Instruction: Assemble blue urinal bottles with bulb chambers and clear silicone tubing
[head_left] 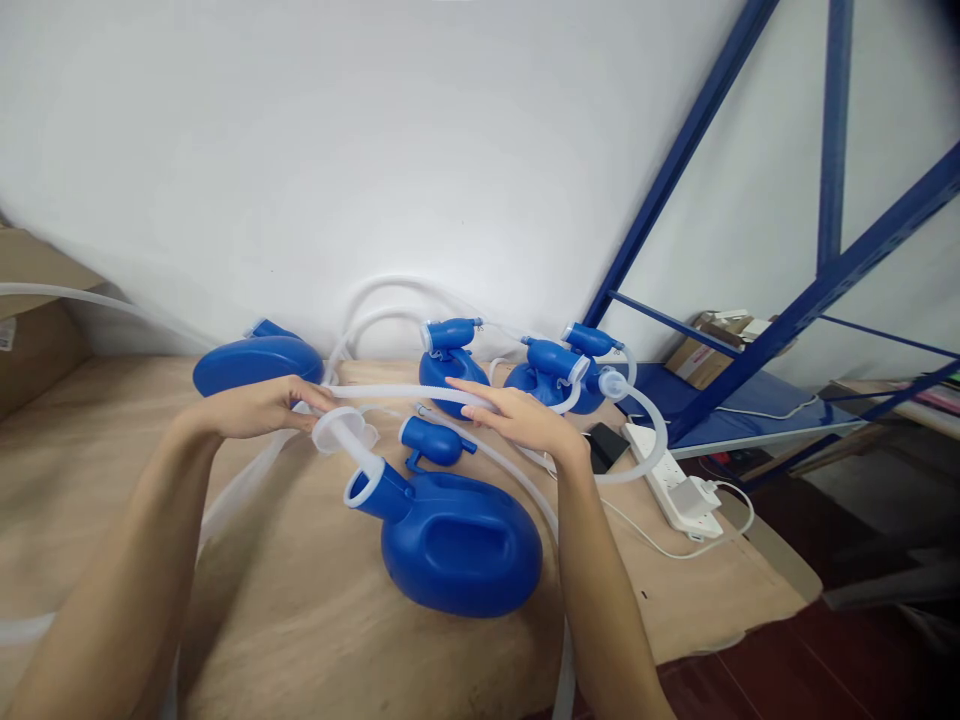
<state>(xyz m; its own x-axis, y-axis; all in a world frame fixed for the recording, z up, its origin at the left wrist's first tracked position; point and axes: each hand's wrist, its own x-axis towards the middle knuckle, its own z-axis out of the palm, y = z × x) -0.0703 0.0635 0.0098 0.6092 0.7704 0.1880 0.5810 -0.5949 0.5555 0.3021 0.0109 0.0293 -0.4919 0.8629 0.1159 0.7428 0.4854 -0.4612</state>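
Note:
A blue plastic urinal bottle with a moulded handle lies at the middle front of the table, its open white-rimmed neck pointing left. My left hand is closed at the edge of a translucent round cap, whose tube end slants down to the bottle's mouth. Some of those fingers are hidden behind the cap. A ribbed translucent hose runs across from there to my right hand, where it passes between the thumb and fingers. Just behind the bottle's neck sits a small blue part.
More blue bottles stand against the wall, one at the left and several at the right. A white power strip with a plugged-in charger and a black phone lie right. A cardboard box is far left, a blue metal rack right.

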